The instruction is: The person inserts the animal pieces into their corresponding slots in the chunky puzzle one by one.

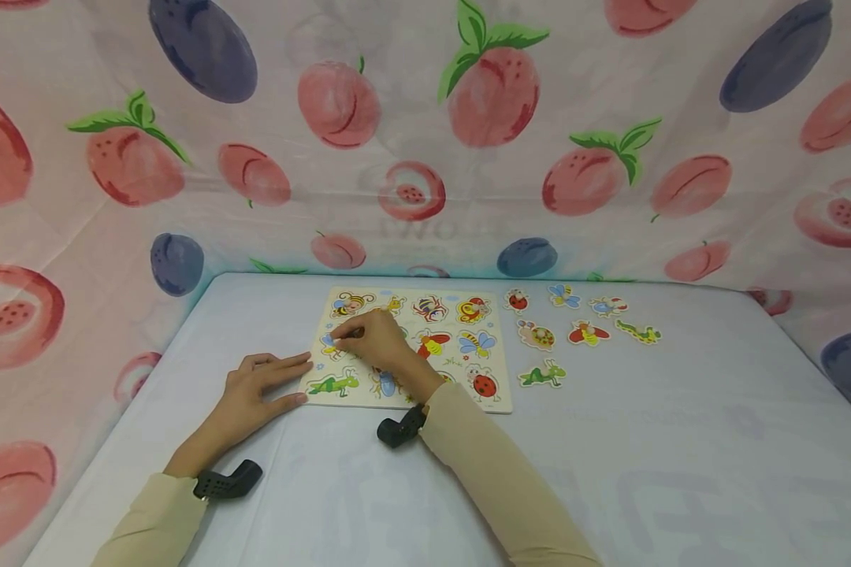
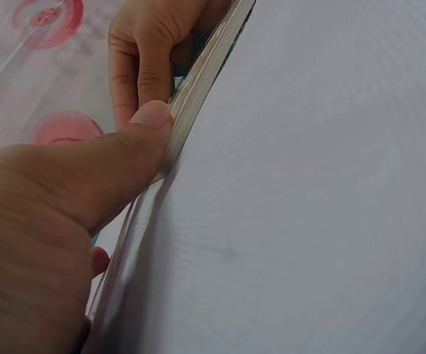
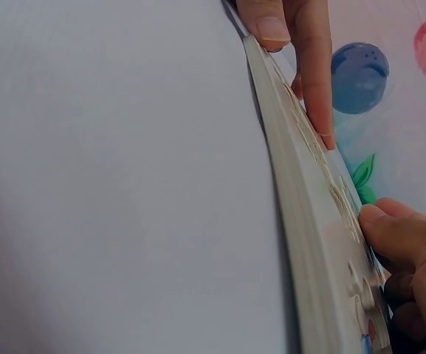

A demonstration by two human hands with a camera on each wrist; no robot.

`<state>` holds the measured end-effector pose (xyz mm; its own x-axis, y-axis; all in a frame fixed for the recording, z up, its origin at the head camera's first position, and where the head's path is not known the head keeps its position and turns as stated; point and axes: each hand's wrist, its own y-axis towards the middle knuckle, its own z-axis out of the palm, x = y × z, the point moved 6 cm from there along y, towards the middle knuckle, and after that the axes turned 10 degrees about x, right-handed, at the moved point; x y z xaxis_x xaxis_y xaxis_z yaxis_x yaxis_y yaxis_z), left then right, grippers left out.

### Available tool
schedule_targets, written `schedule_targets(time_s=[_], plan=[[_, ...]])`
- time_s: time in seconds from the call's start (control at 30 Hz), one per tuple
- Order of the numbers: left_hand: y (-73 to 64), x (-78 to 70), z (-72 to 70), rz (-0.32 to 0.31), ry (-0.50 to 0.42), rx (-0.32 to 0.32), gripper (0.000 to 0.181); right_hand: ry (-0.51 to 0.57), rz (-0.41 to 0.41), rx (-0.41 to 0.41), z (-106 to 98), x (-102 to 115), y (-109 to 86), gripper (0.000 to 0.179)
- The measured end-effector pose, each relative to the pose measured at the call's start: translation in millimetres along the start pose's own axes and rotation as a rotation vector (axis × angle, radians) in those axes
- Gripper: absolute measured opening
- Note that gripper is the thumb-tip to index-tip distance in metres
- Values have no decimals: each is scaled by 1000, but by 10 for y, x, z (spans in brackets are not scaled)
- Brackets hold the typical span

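Note:
A wooden insect puzzle board (image 1: pixel 404 295) lies flat on the table. Over its left side, my right hand (image 1: pixel 377 340) pinches a small blue-winged insect puzzle piece (image 1: pixel 328 342) between thumb and fingers, low at the board's surface; the fingers partly cover it. My left hand (image 1: pixel 258 387) has its fingers fairly straight and touches the board's left edge with fingertips and thumb. In the left wrist view the left thumb (image 2: pixel 152 118) presses on the board's side edge. The right wrist view shows the right thumb and fingers (image 3: pixel 401 232) drawn together just above the board.
Right of the board lie several loose insect pieces: a ladybird (image 1: pixel 517 300), a dragonfly (image 1: pixel 563 297), a blue beetle (image 1: pixel 608 306), a snail (image 1: pixel 536 336), a red-winged insect (image 1: pixel 589 334), a caterpillar (image 1: pixel 639 331) and a grasshopper (image 1: pixel 542 374). A fruit-patterned cloth (image 1: pixel 411 102) hangs behind.

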<state>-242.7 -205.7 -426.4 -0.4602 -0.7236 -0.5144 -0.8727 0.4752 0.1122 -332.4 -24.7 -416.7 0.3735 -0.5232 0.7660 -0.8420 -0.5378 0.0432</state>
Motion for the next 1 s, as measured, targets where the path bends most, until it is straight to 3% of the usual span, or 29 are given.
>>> schedule_targets(time_s=[0.27,0.53,0.8,1.0], plan=[[2,-4,-4,3,2,1,50,4,2,12,-15,2,-6,12],[-1,6,1,8,-1,-1,50,119,65,49,-59,-51,-44,15],[-6,1,-2,-14,0,8,50,186,-21,35,-165,-101,-142,25],[-7,-15,-6,-13,2,10,50,148,-26,37,-255,-124,-221,25]])
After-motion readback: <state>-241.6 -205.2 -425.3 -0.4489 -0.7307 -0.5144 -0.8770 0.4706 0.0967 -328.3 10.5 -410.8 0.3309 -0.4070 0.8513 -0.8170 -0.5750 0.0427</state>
